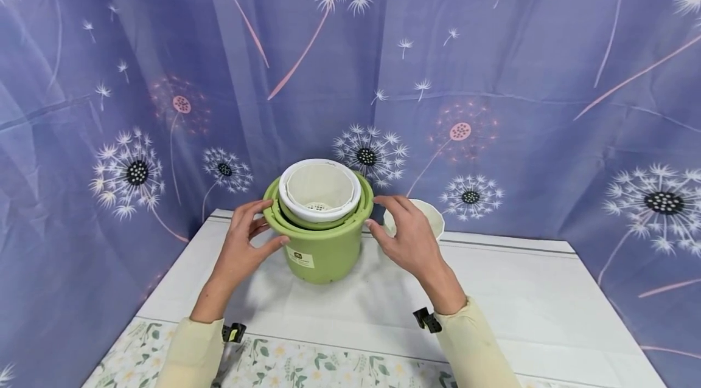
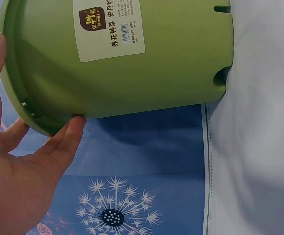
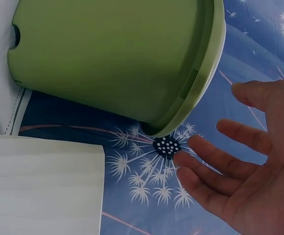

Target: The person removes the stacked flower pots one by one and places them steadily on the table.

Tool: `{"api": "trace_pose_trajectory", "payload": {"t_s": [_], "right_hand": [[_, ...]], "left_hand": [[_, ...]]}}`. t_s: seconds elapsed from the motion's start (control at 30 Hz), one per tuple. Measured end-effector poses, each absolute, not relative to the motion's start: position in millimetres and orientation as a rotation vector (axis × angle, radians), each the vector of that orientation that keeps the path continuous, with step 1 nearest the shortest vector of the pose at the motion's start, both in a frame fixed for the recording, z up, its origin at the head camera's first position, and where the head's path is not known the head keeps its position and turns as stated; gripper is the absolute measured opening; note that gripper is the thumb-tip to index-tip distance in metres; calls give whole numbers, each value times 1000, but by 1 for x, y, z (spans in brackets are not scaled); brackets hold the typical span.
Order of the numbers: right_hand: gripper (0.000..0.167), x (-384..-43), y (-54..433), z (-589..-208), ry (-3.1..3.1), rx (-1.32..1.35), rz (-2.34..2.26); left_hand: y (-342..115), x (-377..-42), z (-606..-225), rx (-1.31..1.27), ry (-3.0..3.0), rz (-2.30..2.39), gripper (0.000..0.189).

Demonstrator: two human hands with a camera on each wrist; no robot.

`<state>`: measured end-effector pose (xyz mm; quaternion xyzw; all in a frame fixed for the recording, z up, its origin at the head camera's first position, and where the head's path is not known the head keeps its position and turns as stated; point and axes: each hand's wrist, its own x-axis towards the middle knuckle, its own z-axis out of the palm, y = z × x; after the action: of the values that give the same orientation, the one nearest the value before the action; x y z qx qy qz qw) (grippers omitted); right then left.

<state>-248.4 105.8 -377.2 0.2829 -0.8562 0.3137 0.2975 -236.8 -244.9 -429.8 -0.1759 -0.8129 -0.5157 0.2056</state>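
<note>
A green plastic flowerpot [image 1: 323,257] with a paper label [image 2: 111,29] stands on the table. Nested inside it are a second green pot, a white-rimmed pot [image 1: 320,216] and a cream pot [image 1: 319,184] with drainage holes. My left hand [image 1: 244,246] is at the pot's left rim, its thumb and fingers spread and touching the rim and the wall below. On the other side, my right hand [image 3: 249,161] has its fingers spread beside the rim, with a gap showing in the right wrist view. Behind that hand sits a white pot [image 1: 432,218], partly hidden.
A white cloth [image 1: 526,297] covers the table, with a floral-printed strip [image 1: 306,363] along the near edge. Purple dandelion-patterned curtains [image 1: 493,72] hang close behind the pots and down both sides.
</note>
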Motion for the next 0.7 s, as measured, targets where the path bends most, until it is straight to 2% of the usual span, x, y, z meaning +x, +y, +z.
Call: {"api": "trace_pose_trajectory", "payload": {"t_s": [0.5, 0.7], "right_hand": [[39, -255, 93, -368, -2329, 792, 809], [37, -257, 87, -367, -2299, 883, 804]], "left_hand": [[-242, -240, -430, -493, -2258, -1443, 79], [-244, -238, -430, -478, -2275, -1424, 79]]}}
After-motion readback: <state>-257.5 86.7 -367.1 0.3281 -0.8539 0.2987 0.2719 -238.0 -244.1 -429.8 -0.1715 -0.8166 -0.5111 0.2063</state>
